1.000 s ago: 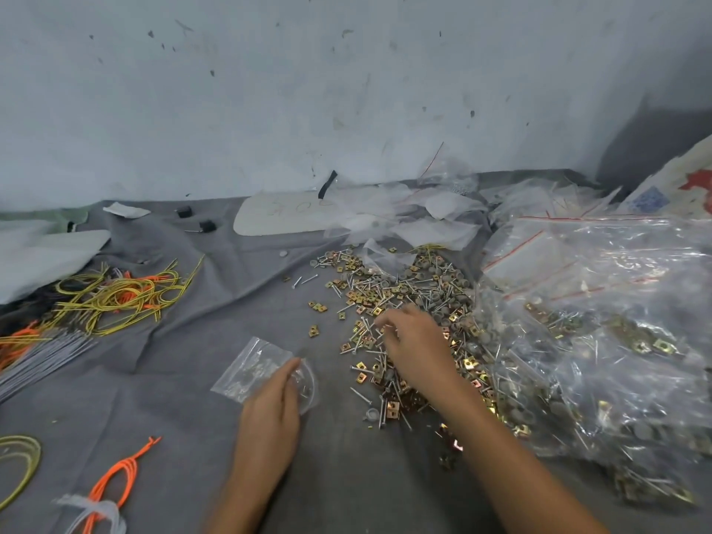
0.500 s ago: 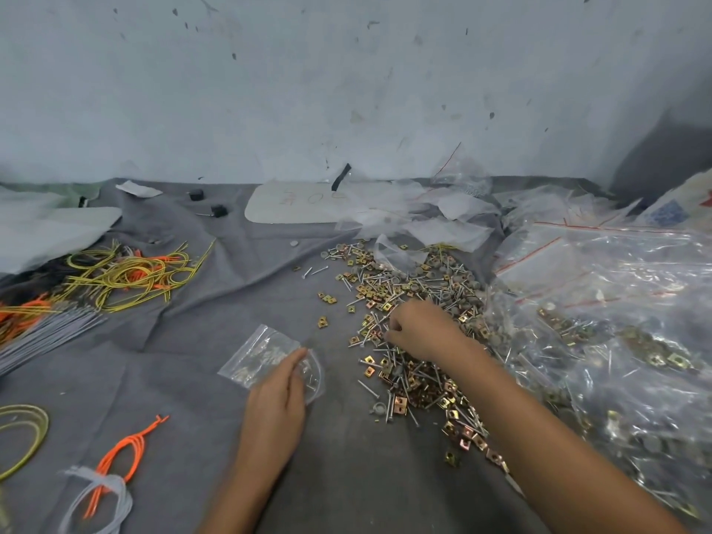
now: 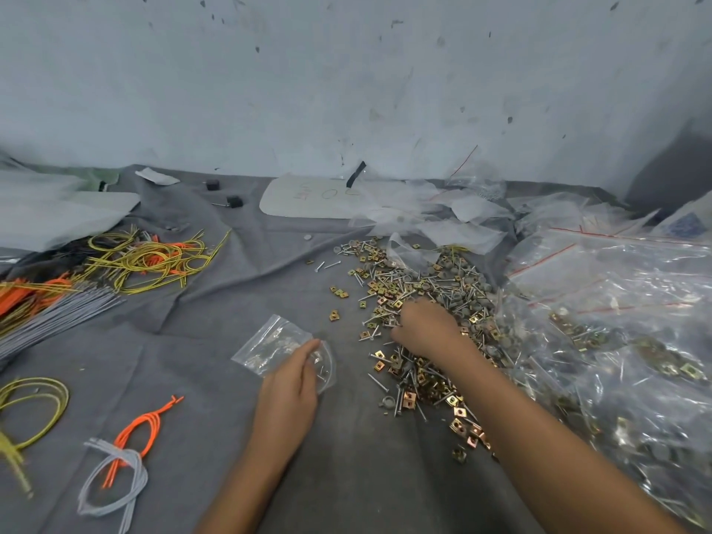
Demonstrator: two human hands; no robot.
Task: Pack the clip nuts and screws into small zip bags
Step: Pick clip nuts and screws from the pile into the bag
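Observation:
A heap of brass clip nuts and silver screws [image 3: 418,287] spreads over the grey cloth [image 3: 346,475] at centre right. My right hand [image 3: 425,327] lies on the heap with its fingers curled down into the parts; what they hold is hidden. A small clear zip bag [image 3: 269,343] lies left of the heap, its mouth facing right, a few parts inside. My left hand [image 3: 289,387] holds the bag at its open end, fingers stretched over the plastic.
Large clear bags of packed parts [image 3: 616,341] fill the right side. Empty plastic bags [image 3: 454,221] and a white board [image 3: 308,196] lie at the back. Yellow and orange cords [image 3: 150,260], grey ties [image 3: 54,317] and cord loops [image 3: 127,449] lie left.
My right hand has moved a little further back over the heap, still picking. My left hand stays on the small bag. The camera has tilted slightly.

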